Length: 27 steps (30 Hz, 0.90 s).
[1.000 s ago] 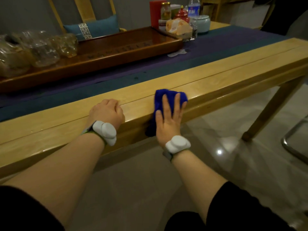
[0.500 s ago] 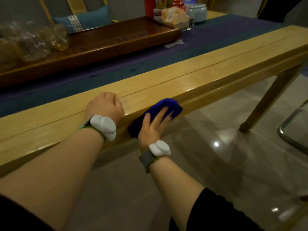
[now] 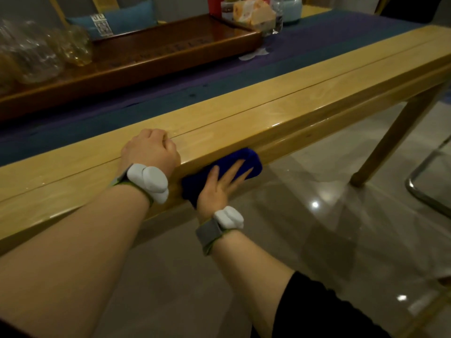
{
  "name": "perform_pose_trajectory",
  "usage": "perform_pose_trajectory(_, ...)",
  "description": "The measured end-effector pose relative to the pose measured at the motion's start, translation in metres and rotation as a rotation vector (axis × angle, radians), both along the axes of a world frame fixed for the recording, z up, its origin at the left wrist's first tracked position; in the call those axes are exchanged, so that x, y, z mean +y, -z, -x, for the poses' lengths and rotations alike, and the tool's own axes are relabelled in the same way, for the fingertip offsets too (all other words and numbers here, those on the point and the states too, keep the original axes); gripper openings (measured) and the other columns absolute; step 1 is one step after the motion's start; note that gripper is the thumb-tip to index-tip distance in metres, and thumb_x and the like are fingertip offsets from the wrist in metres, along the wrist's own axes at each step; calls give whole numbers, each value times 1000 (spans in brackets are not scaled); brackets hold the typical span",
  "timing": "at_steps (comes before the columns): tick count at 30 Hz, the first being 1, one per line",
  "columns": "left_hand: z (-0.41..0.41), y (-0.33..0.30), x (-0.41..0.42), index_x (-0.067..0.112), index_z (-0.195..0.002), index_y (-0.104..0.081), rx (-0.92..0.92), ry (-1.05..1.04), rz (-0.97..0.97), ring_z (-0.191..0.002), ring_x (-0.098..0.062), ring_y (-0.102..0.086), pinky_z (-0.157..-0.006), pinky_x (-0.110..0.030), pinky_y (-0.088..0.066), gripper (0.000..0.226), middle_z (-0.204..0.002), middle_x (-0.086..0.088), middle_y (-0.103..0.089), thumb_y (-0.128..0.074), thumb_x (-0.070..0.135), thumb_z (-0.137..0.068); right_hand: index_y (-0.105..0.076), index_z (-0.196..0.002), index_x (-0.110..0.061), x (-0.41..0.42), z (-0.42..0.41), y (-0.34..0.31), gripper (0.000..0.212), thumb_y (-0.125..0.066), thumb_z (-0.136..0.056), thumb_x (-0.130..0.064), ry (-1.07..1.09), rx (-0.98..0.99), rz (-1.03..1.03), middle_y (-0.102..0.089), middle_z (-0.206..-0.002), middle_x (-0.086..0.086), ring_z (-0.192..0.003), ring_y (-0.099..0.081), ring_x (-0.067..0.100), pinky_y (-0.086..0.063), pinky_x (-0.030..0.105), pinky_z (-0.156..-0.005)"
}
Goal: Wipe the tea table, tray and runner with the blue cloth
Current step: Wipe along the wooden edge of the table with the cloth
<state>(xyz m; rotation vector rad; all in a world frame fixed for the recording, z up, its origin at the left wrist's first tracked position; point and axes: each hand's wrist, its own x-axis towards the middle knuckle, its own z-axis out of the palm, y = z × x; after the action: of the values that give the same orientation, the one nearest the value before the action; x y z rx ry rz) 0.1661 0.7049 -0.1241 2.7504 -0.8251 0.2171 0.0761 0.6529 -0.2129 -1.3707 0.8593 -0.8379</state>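
Observation:
The blue cloth (image 3: pixel 246 162) is pressed flat against the front side of the light wooden tea table (image 3: pixel 280 106), just under its top edge. My right hand (image 3: pixel 219 186) lies on the cloth with fingers spread, holding it to the wood. My left hand (image 3: pixel 151 150) rests curled on the table's front edge, just left of the cloth, with nothing in it. A dark purple and teal runner (image 3: pixel 219 81) covers the table's middle. The long dark wooden tray (image 3: pixel 170 54) stands on the runner behind.
Clear glass vessels (image 3: pixel 36 54) stand at the tray's left end. Jars, a packet and a red box (image 3: pixel 253 13) crowd the back right. A white scrap (image 3: pixel 253 54) lies on the runner. A table leg (image 3: pixel 390 142) and a metal chair frame (image 3: pixel 424 191) stand at right over glossy floor.
My right hand has slid the cloth from the table's top edge down onto its front side and is wiping along it. My left hand has stayed in place.

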Motion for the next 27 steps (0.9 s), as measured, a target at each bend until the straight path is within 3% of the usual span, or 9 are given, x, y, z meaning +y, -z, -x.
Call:
perform_pose_trajectory(2, 0, 0, -1, 12, -127, -50, 2, -4, -2, -111, -34, -49, -94, -44, -42, 39, -127, -12, -52, -32, 29, -97, 14, -140, -42, 4, 0, 4, 60, -32, -101, -37, -15, -19, -61, 30, -151, -11, -143, 16, 11, -5, 32, -118)
perform_pose_trajectory(4, 1, 0, -1, 11, -127, -50, 2, 1, -4, -111, -34, -49, -94, -44, -42, 39, -127, -13, -51, -32, 28, -98, 12, -144, -37, -10, 0, 0, 61, -31, -100, -37, -4, 8, -67, 28, -153, -8, -140, 22, 4, 2, 22, -115)
perform_pose_trajectory(8, 1, 1, -1, 11, -127, -50, -9, -1, 3, -110, -33, -50, -94, -44, -42, 39, -126, -12, -52, -31, 29, -98, 4, -149, -32, -52, 1, -8, 59, -32, -102, -32, 150, -17, -134, 21, -156, -6, -145, 6, 18, -12, 34, -113)
perform_pose_trajectory(12, 0, 4, -1, 11, -126, -51, -14, -7, 5, -108, -33, -51, -92, -43, -43, 39, -125, -12, -53, -31, 29, -97, 1, -149, -33, -59, 5, -3, 57, -32, -102, -32, 205, -66, -103, 17, -157, -6, -145, 0, 16, -12, 27, -110)
perform_pose_trajectory(15, -2, 4, -1, 11, -124, -52, -13, 0, 9, -107, -34, -51, -92, -44, -43, 39, -124, -12, -53, -31, 29, -96, 3, -146, -33, -23, -6, 4, 59, -35, -101, -29, 154, -49, -66, 18, -156, -3, -145, 6, 17, -2, 16, -106)
perform_pose_trajectory(19, -3, 3, 0, 12, -125, -51, -13, 2, 12, -106, -34, -51, -92, -44, -43, 39, -124, -12, -53, -32, 29, -96, 16, -128, -49, 23, -9, 17, 63, -37, -100, -28, 5, -30, 90, 30, -144, -17, -143, 18, 13, -11, 36, -118)
perform_pose_trajectory(21, -3, 3, 1, 12, -126, -51, -8, 7, 9, -107, -34, -51, -93, -44, -43, 39, -124, -12, -53, -32, 29, -96, 15, -126, -52, 14, -7, 20, 63, -37, -100, -29, 7, -36, 79, 30, -143, -19, -145, 14, 16, -12, 34, -118)
perform_pose_trajectory(24, -1, 2, 0, 11, -127, -50, -7, 21, 9, -108, -33, -51, -93, -45, -43, 39, -125, -13, -53, -31, 28, -97, 9, -142, -38, -30, -4, 12, 61, -35, -101, -30, 121, -3, 25, 22, -154, -6, -145, 9, 19, -4, 24, -112)
perform_pose_trajectory(27, -1, 4, 0, 10, -126, -50, -16, 19, 10, -106, -32, -52, -93, -45, -44, 39, -123, -13, -53, -31, 29, -97, 0, -149, -28, -73, 2, 3, 58, -32, -102, -31, 244, 15, -5, 16, -157, -1, -146, 1, 21, -11, 33, -115)
